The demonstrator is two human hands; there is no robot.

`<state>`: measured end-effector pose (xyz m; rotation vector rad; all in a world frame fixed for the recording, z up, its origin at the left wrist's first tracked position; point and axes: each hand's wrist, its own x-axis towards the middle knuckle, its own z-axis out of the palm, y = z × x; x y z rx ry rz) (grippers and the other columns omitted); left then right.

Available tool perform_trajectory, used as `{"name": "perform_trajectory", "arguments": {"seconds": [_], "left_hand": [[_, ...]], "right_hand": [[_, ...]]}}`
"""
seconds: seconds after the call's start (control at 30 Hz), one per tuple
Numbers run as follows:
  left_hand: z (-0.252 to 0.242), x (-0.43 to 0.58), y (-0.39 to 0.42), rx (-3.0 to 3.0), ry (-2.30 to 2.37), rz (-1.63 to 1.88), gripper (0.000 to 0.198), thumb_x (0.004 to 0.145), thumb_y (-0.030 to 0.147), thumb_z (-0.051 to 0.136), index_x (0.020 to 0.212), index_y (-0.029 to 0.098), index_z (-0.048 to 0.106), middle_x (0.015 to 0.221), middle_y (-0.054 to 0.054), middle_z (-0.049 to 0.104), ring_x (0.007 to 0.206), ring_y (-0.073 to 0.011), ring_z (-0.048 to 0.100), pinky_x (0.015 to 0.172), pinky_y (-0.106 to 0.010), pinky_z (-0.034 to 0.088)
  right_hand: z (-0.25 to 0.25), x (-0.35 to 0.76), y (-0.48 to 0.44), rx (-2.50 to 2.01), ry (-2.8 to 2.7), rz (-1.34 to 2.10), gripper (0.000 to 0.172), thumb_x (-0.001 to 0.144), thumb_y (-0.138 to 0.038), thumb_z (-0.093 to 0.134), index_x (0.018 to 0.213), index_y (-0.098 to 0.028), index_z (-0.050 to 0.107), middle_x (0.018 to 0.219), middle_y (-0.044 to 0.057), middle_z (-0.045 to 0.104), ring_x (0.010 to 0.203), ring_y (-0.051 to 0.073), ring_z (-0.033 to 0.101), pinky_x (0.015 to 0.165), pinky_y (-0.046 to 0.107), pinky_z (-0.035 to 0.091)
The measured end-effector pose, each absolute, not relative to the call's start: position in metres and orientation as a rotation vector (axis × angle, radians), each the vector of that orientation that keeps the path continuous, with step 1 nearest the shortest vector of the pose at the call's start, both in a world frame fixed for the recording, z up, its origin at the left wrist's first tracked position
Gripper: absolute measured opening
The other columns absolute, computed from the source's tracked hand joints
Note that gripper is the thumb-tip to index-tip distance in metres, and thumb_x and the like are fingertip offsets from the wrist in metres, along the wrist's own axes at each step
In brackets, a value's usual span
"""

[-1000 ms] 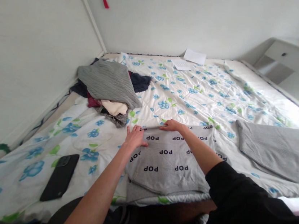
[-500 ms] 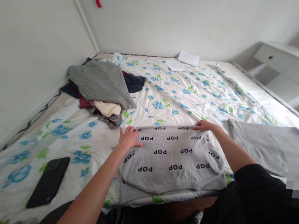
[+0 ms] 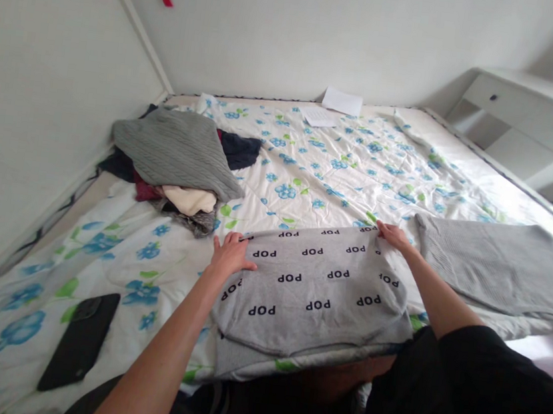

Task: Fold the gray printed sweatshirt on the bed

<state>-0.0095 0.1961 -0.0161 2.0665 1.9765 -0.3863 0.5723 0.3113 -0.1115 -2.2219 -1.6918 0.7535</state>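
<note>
A light grey sweater (image 3: 317, 286) printed with black "POP" lettering lies folded and flat on the bed's near edge, its lettering upside down to me. My left hand (image 3: 231, 255) rests with spread fingers on its far left corner. At the far right corner, my right hand (image 3: 393, 235) pinches the sweater's edge between thumb and fingers. Right of that hand lies a plain grey ribbed garment (image 3: 496, 264), spread flat.
A pile of clothes (image 3: 173, 147), topped by a grey cable knit, sits at the back left. A black phone (image 3: 80, 341) lies near left. Paper sheets (image 3: 342, 101) rest by the wall. A white cabinet (image 3: 529, 117) stands at the right beyond the floral sheet (image 3: 311, 171).
My right hand has shifted rightward along the sweater's far edge, and that edge looks straighter at the corner. My left hand stays at its corner. The view has turned slightly right.
</note>
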Motion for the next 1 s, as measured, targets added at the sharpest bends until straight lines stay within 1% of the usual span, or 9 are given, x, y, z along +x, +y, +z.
{"name": "perform_trajectory", "arguments": {"seconds": [0.07,0.17,0.3,0.43,0.6,0.7,0.83,0.9,1.0], "left_hand": [[-0.015,-0.009,0.196,2.064,1.981,-0.402,0.083,0.087,0.058,0.090,0.161,0.029,0.069,0.180,-0.018,0.048,0.169,-0.0456,0.034,0.141,-0.072,0.020],[-0.016,-0.009,0.198,2.059,1.986,-0.407,0.082,0.087,0.057,0.090,0.161,0.028,0.069,0.180,-0.018,0.047,0.169,-0.0455,0.034,0.141,-0.070,0.021],[-0.019,-0.011,0.200,2.035,1.994,-0.376,0.084,0.084,0.058,0.093,0.159,0.029,0.070,0.180,-0.018,0.047,0.168,-0.0467,0.035,0.141,-0.068,0.023],[-0.022,-0.013,0.200,2.023,1.997,-0.330,0.083,0.082,0.056,0.095,0.155,0.027,0.069,0.178,-0.019,0.049,0.167,-0.0463,0.036,0.140,-0.069,0.025],[-0.022,-0.013,0.198,2.041,1.980,-0.289,0.078,0.086,0.049,0.095,0.155,0.024,0.067,0.178,-0.022,0.049,0.167,-0.0459,0.036,0.138,-0.073,0.024],[-0.022,-0.013,0.197,2.034,1.969,-0.326,0.080,0.088,0.051,0.092,0.159,0.025,0.065,0.182,-0.022,0.046,0.170,-0.0445,0.033,0.139,-0.072,0.023],[-0.025,-0.015,0.200,1.994,1.973,-0.340,0.093,0.085,0.061,0.094,0.166,0.028,0.062,0.188,-0.018,0.037,0.174,-0.0474,0.027,0.139,-0.068,0.028],[-0.027,-0.017,0.201,1.951,1.970,-0.356,0.103,0.082,0.067,0.093,0.172,0.031,0.057,0.193,-0.016,0.029,0.176,-0.0494,0.023,0.139,-0.066,0.032],[-0.027,-0.019,0.200,1.912,1.970,-0.363,0.116,0.085,0.070,0.089,0.183,0.029,0.041,0.197,-0.018,0.017,0.178,-0.0501,0.020,0.137,-0.063,0.036]], "right_hand": [[-0.105,0.562,0.315,-2.170,-1.575,0.898,0.070,0.112,-0.075,0.047,0.090,-0.019,0.082,0.079,0.009,0.074,0.083,0.026,0.070,0.081,0.034,0.053],[-0.098,0.547,0.318,-2.072,-1.564,0.997,0.063,0.101,-0.078,0.069,0.101,-0.017,0.085,0.075,0.007,0.072,0.082,0.026,0.067,0.074,0.034,0.052],[-0.097,0.541,0.321,-2.032,-1.639,1.011,0.050,0.090,-0.062,0.090,0.104,-0.014,0.085,0.085,0.010,0.077,0.087,0.028,0.070,0.071,0.034,0.052],[-0.104,0.546,0.324,-2.157,-1.681,0.819,0.038,0.095,-0.053,0.087,0.106,-0.016,0.086,0.096,0.011,0.082,0.090,0.028,0.074,0.072,0.032,0.053],[-0.114,0.539,0.326,-2.260,-1.777,0.600,0.039,0.099,-0.052,0.084,0.117,-0.017,0.088,0.110,0.015,0.086,0.107,0.032,0.078,0.087,0.033,0.057],[-0.114,0.533,0.326,-2.262,-1.799,0.596,0.039,0.101,-0.051,0.082,0.122,-0.018,0.088,0.109,0.014,0.087,0.109,0.032,0.079,0.091,0.033,0.057],[-0.108,0.537,0.319,-2.261,-1.718,0.621,0.040,0.102,-0.057,0.081,0.101,-0.017,0.085,0.093,0.012,0.082,0.096,0.029,0.076,0.082,0.031,0.057],[-0.102,0.541,0.312,-2.248,-1.605,0.810,0.051,0.100,-0.067,0.082,0.088,-0.017,0.080,0.080,0.010,0.076,0.083,0.025,0.072,0.074,0.031,0.055],[-0.090,0.548,0.292,-2.122,-1.449,1.181,0.058,0.093,-0.073,0.089,0.089,-0.016,0.079,0.075,0.007,0.071,0.073,0.020,0.066,0.067,0.029,0.055]]}}
